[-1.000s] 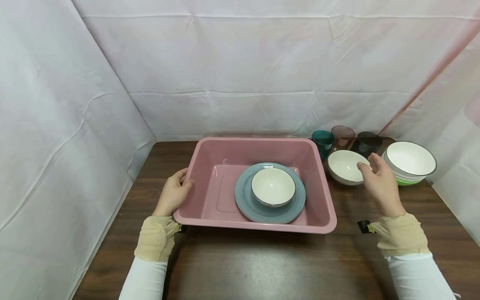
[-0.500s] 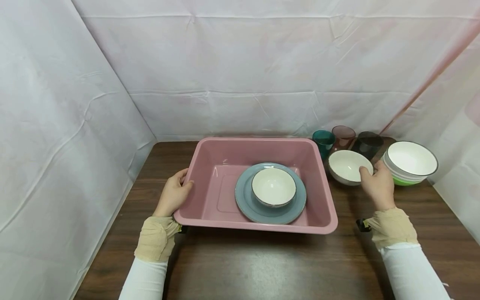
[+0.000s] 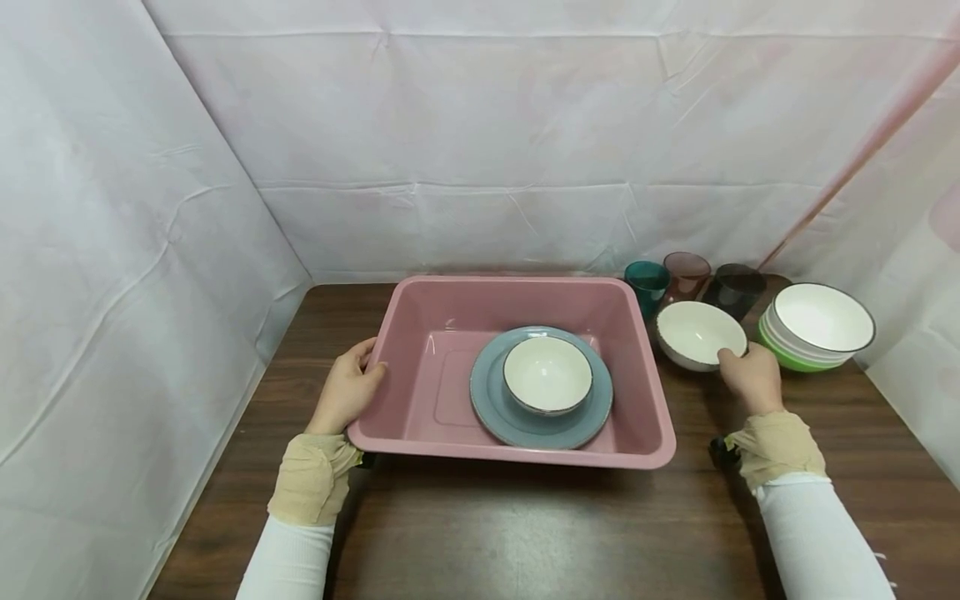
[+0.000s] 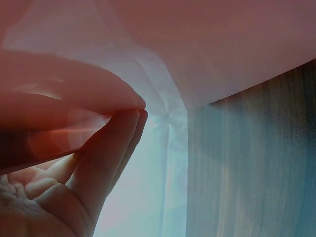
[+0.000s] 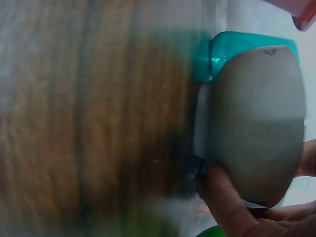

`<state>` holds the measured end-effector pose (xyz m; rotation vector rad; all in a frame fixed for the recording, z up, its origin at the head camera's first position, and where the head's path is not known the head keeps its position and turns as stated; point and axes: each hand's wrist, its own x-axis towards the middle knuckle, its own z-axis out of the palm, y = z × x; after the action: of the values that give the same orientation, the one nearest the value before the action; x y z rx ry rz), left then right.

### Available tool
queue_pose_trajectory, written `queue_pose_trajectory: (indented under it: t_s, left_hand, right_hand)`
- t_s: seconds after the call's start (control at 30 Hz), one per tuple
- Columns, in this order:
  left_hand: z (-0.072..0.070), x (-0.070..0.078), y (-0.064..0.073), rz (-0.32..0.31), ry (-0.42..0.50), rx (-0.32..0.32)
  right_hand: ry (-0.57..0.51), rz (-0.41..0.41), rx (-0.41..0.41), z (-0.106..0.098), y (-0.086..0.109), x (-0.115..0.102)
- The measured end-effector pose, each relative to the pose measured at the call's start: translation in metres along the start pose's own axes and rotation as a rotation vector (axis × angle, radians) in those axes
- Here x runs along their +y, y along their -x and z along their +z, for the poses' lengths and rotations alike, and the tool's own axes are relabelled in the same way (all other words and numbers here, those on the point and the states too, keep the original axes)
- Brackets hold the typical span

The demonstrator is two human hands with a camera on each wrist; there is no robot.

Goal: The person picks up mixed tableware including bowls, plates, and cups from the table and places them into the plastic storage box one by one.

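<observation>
My left hand (image 3: 348,387) grips the left rim of a pink plastic basin (image 3: 513,456); in the left wrist view its fingers (image 4: 106,158) press against the basin's outer wall. Inside the basin, toward the right, a blue-grey plate (image 3: 487,392) bears a white bowl (image 3: 547,375) with a dark rim. My right hand (image 3: 756,379) holds a second white bowl (image 3: 697,329) just right of the basin, thumb over its rim. From the right wrist, this bowl's greyish outside (image 5: 261,118) shows, with one finger under its base and others behind. The bowl appears at table height.
Behind the held bowl stand a teal cup (image 3: 647,283), a reddish cup (image 3: 686,275) and a dark cup (image 3: 735,287). A stack of white bowls (image 3: 823,317) with green at the bottom is close to my right hand. White cloth (image 3: 480,125) hangs behind the brown wooden table (image 3: 495,533).
My right hand has come down and slightly forward onto the white bowl's right side and taken hold of it. The left hand and the basin stay nearly still.
</observation>
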<state>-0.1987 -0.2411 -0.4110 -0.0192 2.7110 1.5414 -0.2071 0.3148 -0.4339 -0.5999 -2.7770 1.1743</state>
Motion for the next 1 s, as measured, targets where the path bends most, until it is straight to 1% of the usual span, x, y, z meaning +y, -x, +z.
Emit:
queue_pose_trajectory:
  t_s: [0.07,0.17,0.27,0.4,0.57,0.83,0.9,1.0]
  left_hand:
    - [0.001,0.0,0.0,-0.003,0.008,-0.004]
    - [0.002,0.0,0.0,-0.001,0.016,-0.009]
    - [0.002,0.0,0.0,0.002,0.016,-0.006]
    - [0.004,-0.001,-0.001,0.007,0.011,0.0]
    - [0.004,-0.002,-0.002,0.013,0.002,-0.002]
    - [0.001,-0.002,-0.003,0.007,-0.022,-0.015]
    - [-0.001,-0.001,-0.002,0.004,-0.034,-0.024]
    - [-0.004,-0.001,-0.002,0.011,-0.054,-0.048]
  right_hand:
    - [-0.063,0.03,-0.031,0.002,-0.002,0.005]
    - [-0.192,0.071,-0.078,0.004,-0.004,0.009]
    - [-0.267,0.08,-0.104,0.005,-0.004,0.01]
    - [-0.263,0.084,-0.112,0.003,-0.003,0.01]
    - [-0.248,0.082,-0.1,0.001,-0.004,0.01]
    - [-0.318,0.069,-0.073,0.001,-0.003,0.007]
    - [-0.304,0.049,-0.077,-0.001,0.0,0.006]
    - [-0.251,0.01,-0.078,-0.006,0.005,0.004]
